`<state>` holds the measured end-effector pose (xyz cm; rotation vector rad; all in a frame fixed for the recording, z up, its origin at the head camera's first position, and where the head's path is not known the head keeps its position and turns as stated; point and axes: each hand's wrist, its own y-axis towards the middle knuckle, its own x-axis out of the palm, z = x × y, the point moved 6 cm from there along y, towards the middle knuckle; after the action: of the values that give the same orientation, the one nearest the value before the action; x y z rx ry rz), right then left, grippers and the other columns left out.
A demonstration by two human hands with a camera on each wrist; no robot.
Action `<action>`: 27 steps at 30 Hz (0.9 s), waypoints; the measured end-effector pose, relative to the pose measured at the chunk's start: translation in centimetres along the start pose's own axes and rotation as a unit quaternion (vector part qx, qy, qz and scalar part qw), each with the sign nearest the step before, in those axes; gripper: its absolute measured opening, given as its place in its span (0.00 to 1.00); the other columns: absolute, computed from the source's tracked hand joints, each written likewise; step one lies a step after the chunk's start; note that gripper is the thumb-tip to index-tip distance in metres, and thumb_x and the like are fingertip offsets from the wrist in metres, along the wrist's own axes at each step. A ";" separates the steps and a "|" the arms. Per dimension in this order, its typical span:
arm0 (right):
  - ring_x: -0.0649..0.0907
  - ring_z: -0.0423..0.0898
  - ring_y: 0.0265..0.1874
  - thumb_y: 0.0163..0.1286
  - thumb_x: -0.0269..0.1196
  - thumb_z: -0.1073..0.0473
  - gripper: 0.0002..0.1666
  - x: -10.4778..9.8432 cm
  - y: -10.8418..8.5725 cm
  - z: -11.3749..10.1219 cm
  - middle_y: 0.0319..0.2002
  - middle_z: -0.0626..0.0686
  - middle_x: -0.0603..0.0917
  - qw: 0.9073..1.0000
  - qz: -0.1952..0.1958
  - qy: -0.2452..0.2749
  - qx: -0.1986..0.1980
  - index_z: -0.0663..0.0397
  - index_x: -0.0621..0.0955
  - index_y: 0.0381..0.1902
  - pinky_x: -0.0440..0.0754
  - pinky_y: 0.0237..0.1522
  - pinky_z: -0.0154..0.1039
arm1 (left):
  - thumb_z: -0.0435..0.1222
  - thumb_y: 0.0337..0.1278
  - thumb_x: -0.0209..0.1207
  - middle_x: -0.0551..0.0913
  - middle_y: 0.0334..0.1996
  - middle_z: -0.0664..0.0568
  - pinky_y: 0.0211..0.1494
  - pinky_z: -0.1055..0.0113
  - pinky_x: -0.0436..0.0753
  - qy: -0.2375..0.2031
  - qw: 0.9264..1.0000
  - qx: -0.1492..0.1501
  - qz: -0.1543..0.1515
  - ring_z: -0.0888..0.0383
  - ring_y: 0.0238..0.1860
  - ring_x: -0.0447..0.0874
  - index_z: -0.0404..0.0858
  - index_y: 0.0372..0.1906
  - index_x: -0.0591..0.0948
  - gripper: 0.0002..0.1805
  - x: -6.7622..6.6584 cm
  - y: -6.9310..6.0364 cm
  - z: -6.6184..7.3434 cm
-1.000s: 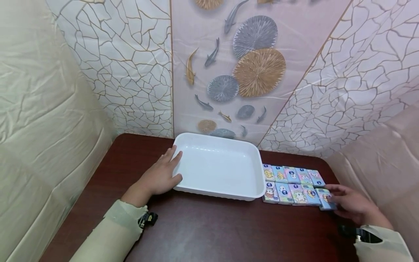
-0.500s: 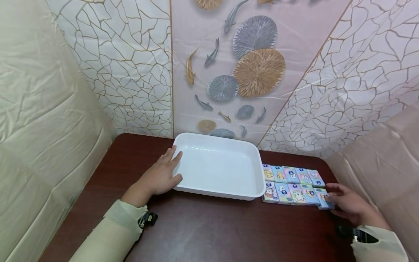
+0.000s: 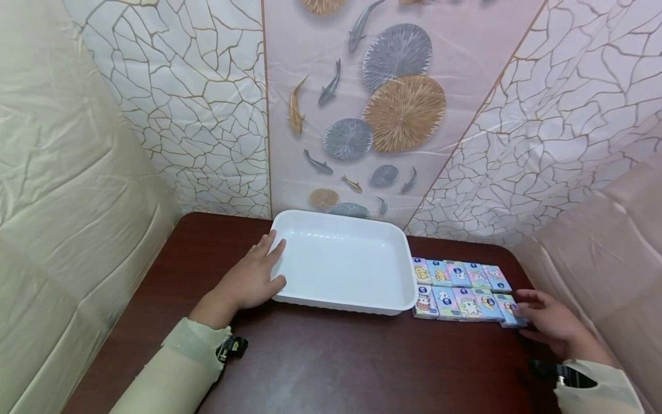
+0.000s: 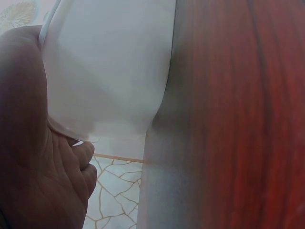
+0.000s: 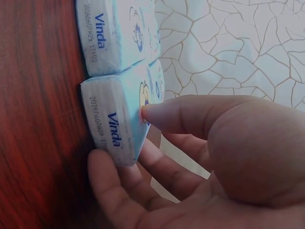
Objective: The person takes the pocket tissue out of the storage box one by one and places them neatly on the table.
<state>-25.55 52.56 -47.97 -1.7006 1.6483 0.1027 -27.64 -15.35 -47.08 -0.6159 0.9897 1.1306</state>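
A white rectangular tray [image 3: 341,267] sits on the table; my left hand [image 3: 250,279] rests on its left edge, fingers spread, thumb at the near corner. In the left wrist view the tray's wall [image 4: 109,67] stands beside the palm. At the right my right hand [image 3: 553,322] holds the end pocket tissue pack [image 3: 509,309] of the near row, thumb on its printed top and fingers at its outer side. The right wrist view shows this tissue pack [image 5: 112,124] touching its neighbour [image 5: 105,38], both marked Vinda.
Several pastel tissue packs [image 3: 468,302] with cartoon prints lie flat in two rows against the tray's right side. The dark red wooden table [image 3: 362,362] meets patterned cloth [image 3: 222,144] at the back. Beige padded cloth [image 3: 610,247] rises close by my right hand.
My right hand has slid the end tissue pack slightly left, up against its row. The head view has shifted a little. My left hand and the tray stay in place.
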 end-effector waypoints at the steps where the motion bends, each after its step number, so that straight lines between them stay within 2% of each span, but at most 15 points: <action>1: 0.88 0.44 0.50 0.90 0.54 0.60 0.43 0.0 0.0 0.0 0.74 0.83 0.67 1.000 0.002 -0.001 -0.003 0.74 0.46 0.88 0.95 0.54 0.55 | 0.51 0.76 0.54 0.41 0.95 0.42 0.94 0.37 0.56 0.000 1.000 0.000 0.000 0.36 0.94 0.43 0.38 0.92 0.56 0.47 0.0 0.0 0.0; 7: 0.87 0.43 0.51 0.91 0.53 0.59 0.42 0.0 0.3 0.0 0.75 0.81 0.65 1.000 0.016 -0.007 -0.015 0.74 0.48 0.87 0.95 0.55 0.53 | 0.49 0.76 0.54 0.42 0.95 0.40 0.93 0.36 0.56 -0.001 1.000 0.004 0.005 0.35 0.94 0.44 0.37 0.92 0.56 0.47 -0.1 0.0 0.0; 11: 0.87 0.47 0.53 0.90 0.54 0.59 0.43 0.0 0.0 0.0 0.75 0.81 0.63 1.000 0.019 -0.007 -0.008 0.74 0.49 0.87 0.95 0.55 0.54 | 0.50 0.77 0.55 0.42 0.95 0.41 0.94 0.37 0.56 -0.004 1.000 0.003 0.001 0.36 0.94 0.43 0.38 0.92 0.56 0.47 -0.1 -0.2 0.1; 14: 0.86 0.53 0.56 0.89 0.56 0.57 0.45 0.1 -0.4 -0.1 0.74 0.81 0.64 0.999 0.026 -0.018 -0.001 0.74 0.49 0.87 0.95 0.54 0.55 | 0.51 0.78 0.55 0.41 0.95 0.42 0.94 0.37 0.55 -0.004 1.000 0.003 -0.002 0.37 0.95 0.41 0.39 0.93 0.56 0.47 -0.1 -0.3 0.3; 18: 0.83 0.67 0.60 0.88 0.59 0.50 0.47 -0.1 -1.1 -0.7 0.74 0.83 0.65 0.995 0.058 -0.075 -0.002 0.75 0.53 0.86 0.94 0.50 0.56 | 0.53 0.79 0.56 0.40 0.95 0.43 0.94 0.37 0.54 -0.009 1.000 0.004 -0.005 0.37 0.95 0.39 0.40 0.93 0.55 0.48 -0.4 -0.3 0.4; 20: 0.80 0.74 0.63 0.87 0.59 0.47 0.48 -0.3 -1.6 -1.6 0.75 0.85 0.64 0.988 0.088 -0.125 -0.013 0.75 0.56 0.85 0.91 0.53 0.62 | 0.56 0.80 0.56 0.39 0.95 0.44 0.94 0.36 0.53 -0.014 1.000 0.003 -0.007 0.38 0.95 0.38 0.42 0.93 0.54 0.48 -0.6 -0.3 0.5; 22: 0.74 0.81 0.67 0.87 0.59 0.44 0.47 -0.1 -2.2 -2.9 0.77 0.86 0.62 0.975 0.124 -0.178 -0.037 0.74 0.59 0.84 0.86 0.56 0.71 | 0.59 0.81 0.56 0.39 0.95 0.45 0.93 0.34 0.53 -0.019 1.000 0.002 -0.010 0.38 0.95 0.37 0.43 0.94 0.53 0.49 -0.9 -0.4 0.5; 25: 0.68 0.84 0.71 0.85 0.61 0.45 0.45 1.2 -3.4 -5.6 0.79 0.85 0.62 0.947 0.188 -0.243 -0.089 0.70 0.64 0.84 0.75 0.63 0.83 | 0.63 0.80 0.56 0.39 0.95 0.46 0.93 0.32 0.52 -0.026 1.000 0.004 -0.008 0.38 0.95 0.35 0.45 0.94 0.52 0.51 -1.6 -0.8 0.6; 27: 0.67 0.84 0.73 0.84 0.64 0.47 0.43 2.7 -4.2 -7.9 0.80 0.83 0.63 0.927 0.222 -0.265 -0.143 0.68 0.67 0.84 0.71 0.65 0.85 | 0.65 0.80 0.56 0.38 0.96 0.46 0.93 0.32 0.51 -0.025 1.000 0.007 0.000 0.38 0.95 0.35 0.45 0.94 0.52 0.52 -2.1 -0.9 0.7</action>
<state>-24.79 45.48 -41.96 -1.2983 1.6062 0.9768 -26.78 -16.03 -45.00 -0.5731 0.9534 1.1325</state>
